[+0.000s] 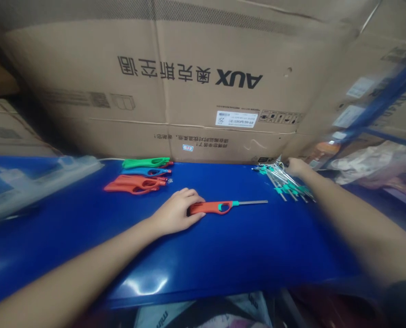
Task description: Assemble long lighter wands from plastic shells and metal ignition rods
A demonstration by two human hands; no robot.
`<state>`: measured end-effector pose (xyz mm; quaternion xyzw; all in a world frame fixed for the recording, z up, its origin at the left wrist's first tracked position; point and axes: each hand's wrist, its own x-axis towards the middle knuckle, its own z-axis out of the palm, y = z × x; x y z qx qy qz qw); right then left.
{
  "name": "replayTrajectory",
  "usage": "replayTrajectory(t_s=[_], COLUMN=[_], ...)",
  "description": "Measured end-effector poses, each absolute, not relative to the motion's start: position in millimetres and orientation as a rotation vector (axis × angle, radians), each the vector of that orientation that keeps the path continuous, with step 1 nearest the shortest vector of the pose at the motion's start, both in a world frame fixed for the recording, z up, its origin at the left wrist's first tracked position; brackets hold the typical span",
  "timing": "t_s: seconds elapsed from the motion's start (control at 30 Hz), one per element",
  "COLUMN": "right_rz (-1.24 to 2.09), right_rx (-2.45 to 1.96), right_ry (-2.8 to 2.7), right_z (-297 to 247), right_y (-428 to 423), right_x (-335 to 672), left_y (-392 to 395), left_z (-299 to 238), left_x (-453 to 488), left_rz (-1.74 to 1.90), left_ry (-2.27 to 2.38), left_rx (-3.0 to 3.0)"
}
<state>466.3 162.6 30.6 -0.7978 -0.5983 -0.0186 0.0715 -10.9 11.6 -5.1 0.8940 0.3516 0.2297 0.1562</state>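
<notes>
Bench (223, 255), seemingly mid-batch: my left hand (177, 212) curls loosely over one apparently finished orange utility lighter (219, 207) at centre; my right hand (296, 167), grip unreadable, touches teal-collared nozzles (285, 182) at 2 o'clock; bare handle shells (137, 183) wait at 11 o'clock.

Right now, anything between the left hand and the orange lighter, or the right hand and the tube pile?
Nothing visible. The left hand holds the handle of the orange lighter; the right hand touches the far edge of the tube pile. Only bare blue table separates lighter and pile.
</notes>
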Motion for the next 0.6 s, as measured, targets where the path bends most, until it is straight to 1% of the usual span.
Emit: replayTrajectory(t_s=[0.13, 0.27, 0.33, 0.4, 0.5, 0.6], right_rz=[-0.145, -0.273, -0.385, -0.576, -0.767, -0.741], right_rx=[-2.500, -2.449, -2.380, -2.237, -2.100, -2.277], right_ry=[-1.782, -1.796, -1.779, -1.754, -1.841, -1.957], right_z=[35.8, 51.0, 60.3, 69.2, 81.3, 91.7], right_y=[159.6, 150.9, 143.4, 135.0, 124.8, 121.2], right_x=[459.0, 444.9, 435.0, 422.9, 404.3, 391.4], left_y=[12.9, 13.8, 13.5, 12.7, 11.4, 10.8], left_z=[-5.8, -7.0, -6.6, -5.8, -4.6, -3.5], left_x=[-11.4, -12.8, -13.3, -13.5, -13.4, -12.9], left_rz=[0.638, 0.626, 0.623, 0.616, 0.605, 0.586], left_ry=[0.997, 0.973, 0.957, 0.949, 0.956, 0.959], left_rx=[2.559, 2.543, 2.544, 2.551, 2.550, 2.549])
